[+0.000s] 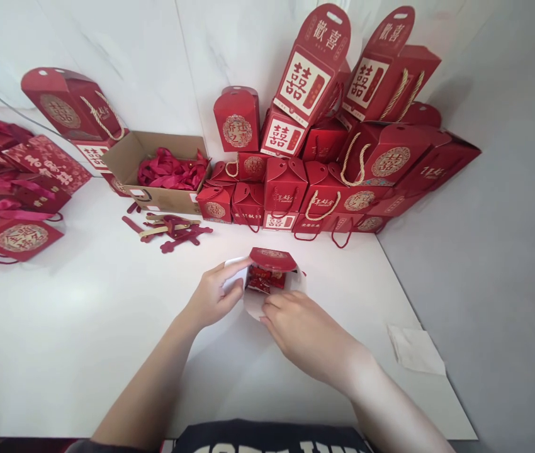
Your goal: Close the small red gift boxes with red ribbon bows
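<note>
In the head view, a small red gift box [273,259] stands on the table in front of me with its top flaps spread. Its flaps are white inside, and red wrapped pieces [262,280] show within. My left hand [214,294] grips the left flap, index finger along the top edge and thumb below it. At the near side, my right hand [298,327] has its fingers closed on the near flap, which they partly cover. The lower walls of the box are hidden by the flaps and hands.
Several red gift boxes [286,179] are stacked against the wall. Left of them sits a cardboard box [168,200] of red ribbons [170,168], with strips [169,228] before it. Ribboned boxes [22,239] stand far left. A white cloth or tissue [417,350] lies at the right edge.
</note>
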Demonstrator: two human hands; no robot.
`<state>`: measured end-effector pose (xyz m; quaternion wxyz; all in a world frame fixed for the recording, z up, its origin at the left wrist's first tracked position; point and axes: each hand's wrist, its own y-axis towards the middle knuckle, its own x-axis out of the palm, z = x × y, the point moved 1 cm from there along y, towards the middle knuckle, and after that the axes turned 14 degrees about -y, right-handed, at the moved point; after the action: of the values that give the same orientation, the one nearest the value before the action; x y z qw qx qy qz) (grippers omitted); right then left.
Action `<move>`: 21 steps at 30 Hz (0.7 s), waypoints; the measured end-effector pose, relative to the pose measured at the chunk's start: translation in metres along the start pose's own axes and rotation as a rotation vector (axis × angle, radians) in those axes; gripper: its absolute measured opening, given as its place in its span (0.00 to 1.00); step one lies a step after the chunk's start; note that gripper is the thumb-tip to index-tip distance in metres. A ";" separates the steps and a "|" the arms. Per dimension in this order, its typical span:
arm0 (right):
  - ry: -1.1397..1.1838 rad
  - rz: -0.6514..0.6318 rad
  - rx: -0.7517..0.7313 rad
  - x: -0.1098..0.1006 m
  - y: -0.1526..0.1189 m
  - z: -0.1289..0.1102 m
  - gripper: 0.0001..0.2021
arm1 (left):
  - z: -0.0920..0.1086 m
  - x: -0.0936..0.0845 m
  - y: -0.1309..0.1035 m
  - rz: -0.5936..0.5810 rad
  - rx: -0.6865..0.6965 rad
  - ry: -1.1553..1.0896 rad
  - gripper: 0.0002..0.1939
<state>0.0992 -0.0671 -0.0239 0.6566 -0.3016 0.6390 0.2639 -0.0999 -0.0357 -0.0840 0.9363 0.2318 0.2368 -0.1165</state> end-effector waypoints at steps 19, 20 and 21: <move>0.311 0.545 0.154 0.019 0.010 0.054 0.17 | 0.009 0.014 -0.002 0.048 0.026 -0.161 0.40; 0.333 0.554 0.144 0.019 0.011 0.055 0.15 | 0.007 0.016 -0.002 0.049 0.032 -0.136 0.43; 0.351 0.562 0.131 0.020 0.013 0.056 0.13 | 0.005 0.017 -0.001 0.057 0.034 -0.102 0.47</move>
<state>0.1288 -0.0178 -0.0447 0.4561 -0.1117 0.8162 0.3367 -0.0832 -0.0414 -0.0889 0.9460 0.2479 0.1800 -0.1055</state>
